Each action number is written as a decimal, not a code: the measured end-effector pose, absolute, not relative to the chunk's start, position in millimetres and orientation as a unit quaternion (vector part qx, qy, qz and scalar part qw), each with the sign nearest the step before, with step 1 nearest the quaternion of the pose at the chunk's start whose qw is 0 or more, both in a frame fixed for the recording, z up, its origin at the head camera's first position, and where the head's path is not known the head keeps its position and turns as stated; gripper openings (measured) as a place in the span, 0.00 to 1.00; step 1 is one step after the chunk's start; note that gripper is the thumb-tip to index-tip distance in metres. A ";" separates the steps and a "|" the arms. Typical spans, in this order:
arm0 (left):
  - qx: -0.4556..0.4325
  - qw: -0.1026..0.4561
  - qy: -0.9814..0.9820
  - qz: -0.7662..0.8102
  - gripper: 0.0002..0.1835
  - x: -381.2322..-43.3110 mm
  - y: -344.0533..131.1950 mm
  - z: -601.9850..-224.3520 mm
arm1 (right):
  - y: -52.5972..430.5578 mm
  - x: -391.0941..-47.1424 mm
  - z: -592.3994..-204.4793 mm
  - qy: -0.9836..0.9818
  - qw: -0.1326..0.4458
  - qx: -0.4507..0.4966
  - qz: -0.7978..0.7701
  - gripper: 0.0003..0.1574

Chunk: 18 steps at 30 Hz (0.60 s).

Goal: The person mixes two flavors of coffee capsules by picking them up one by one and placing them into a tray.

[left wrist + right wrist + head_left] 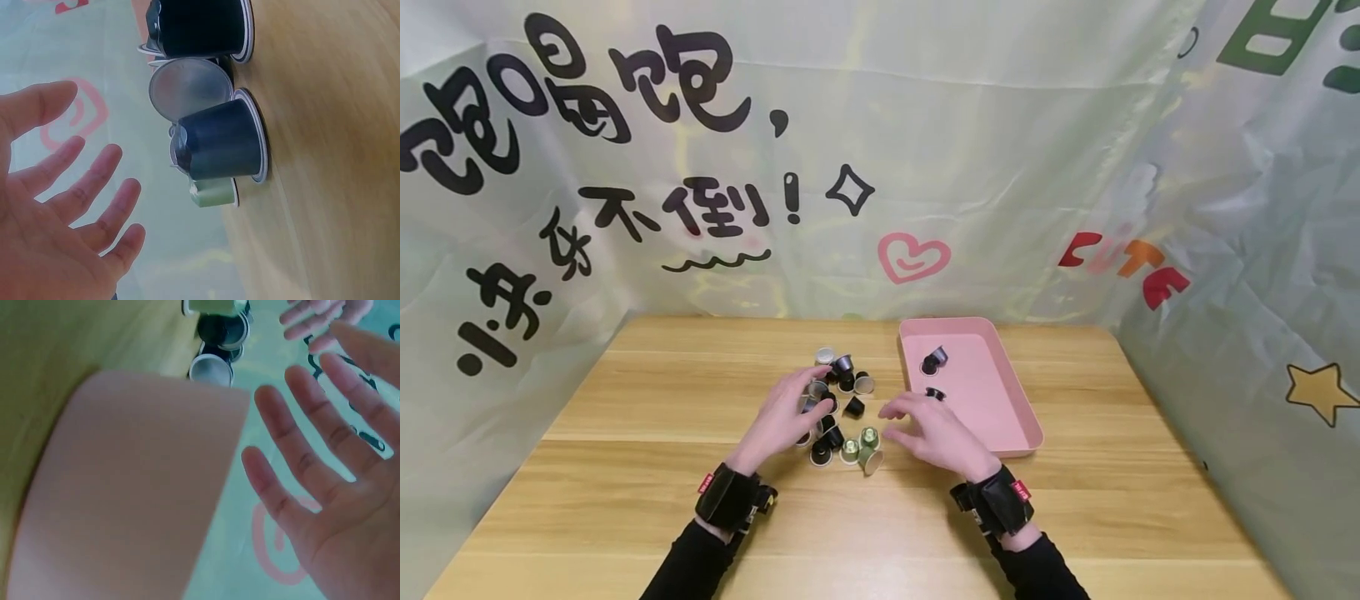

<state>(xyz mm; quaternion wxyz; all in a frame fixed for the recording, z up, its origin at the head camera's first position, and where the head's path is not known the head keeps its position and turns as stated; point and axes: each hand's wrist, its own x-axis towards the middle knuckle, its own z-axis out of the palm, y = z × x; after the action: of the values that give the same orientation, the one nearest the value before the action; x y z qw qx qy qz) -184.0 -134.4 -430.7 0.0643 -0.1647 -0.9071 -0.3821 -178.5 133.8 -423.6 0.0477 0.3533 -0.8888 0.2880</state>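
A loose cluster of coffee capsules lies on the wooden table, mostly dark, like the lone black capsule (854, 407) at its right side. Green capsules (870, 461) sit at the cluster's near end. Over the left part of the cluster is my left hand (781, 415), its fingers spread and holding nothing. The left wrist view has a dark blue capsule (219, 140) standing beside that hand, foil rim down. My right hand (940, 433), fingers loosely extended and holding nothing, hovers between the cluster and the pink tray (988, 392), overlapping the tray's left edge in the head view.
Inside the tray, toward its left side, lie a purple-blue capsule (939, 356) and some dark ones. A printed cloth (820, 275) hangs behind the table and along its sides. Bare wood (662, 400) stretches left of the capsules.
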 end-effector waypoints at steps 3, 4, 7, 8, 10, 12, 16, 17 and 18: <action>-0.164 0.070 -0.905 -0.387 0.32 -183.1 -136.1 -429.9 | 129.3 -177.0 -424.6 -0.886 0.024 0.378 0.267 0.16; -0.164 0.070 -0.904 -0.388 0.32 -183.0 -136.7 -429.9 | 128.0 -176.7 -424.8 -0.885 0.019 0.384 0.262 0.16; -0.162 0.070 -0.904 -0.390 0.32 -183.7 -138.7 -431.1 | 124.5 -175.4 -425.5 -0.882 -0.001 0.393 0.258 0.18; -0.161 0.069 -0.904 -0.390 0.32 -184.4 -139.6 -432.0 | 123.6 -175.1 -426.2 -0.881 -0.007 0.396 0.258 0.18; -0.158 0.070 -0.906 -0.387 0.32 -186.4 -141.7 -434.5 | 121.9 -174.6 -428.0 -0.878 -0.021 0.401 0.260 0.19; -0.152 0.073 -0.908 -0.384 0.32 -188.4 -144.4 -437.1 | 119.9 -174.3 -429.9 -0.875 -0.030 0.408 0.257 0.20; -0.146 0.092 -0.909 -0.380 0.31 -191.0 -150.6 -441.7 | 116.8 -174.2 -433.5 -0.873 -0.027 0.429 0.231 0.22; -0.144 0.097 -0.908 -0.381 0.31 -191.4 -152.0 -442.6 | 116.0 -174.0 -434.0 -0.871 -0.023 0.436 0.224 0.22; -0.144 0.101 -0.907 -0.382 0.31 -191.6 -153.1 -443.3 | 115.3 -173.8 -434.0 -0.869 -0.022 0.442 0.221 0.22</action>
<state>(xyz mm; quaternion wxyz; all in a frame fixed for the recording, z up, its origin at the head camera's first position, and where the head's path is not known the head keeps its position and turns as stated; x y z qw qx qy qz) -191.6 -153.1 -443.3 0.1012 -0.1440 -0.9072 -0.3821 -173.8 115.3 -434.0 -0.0218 0.4415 -0.8694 0.2206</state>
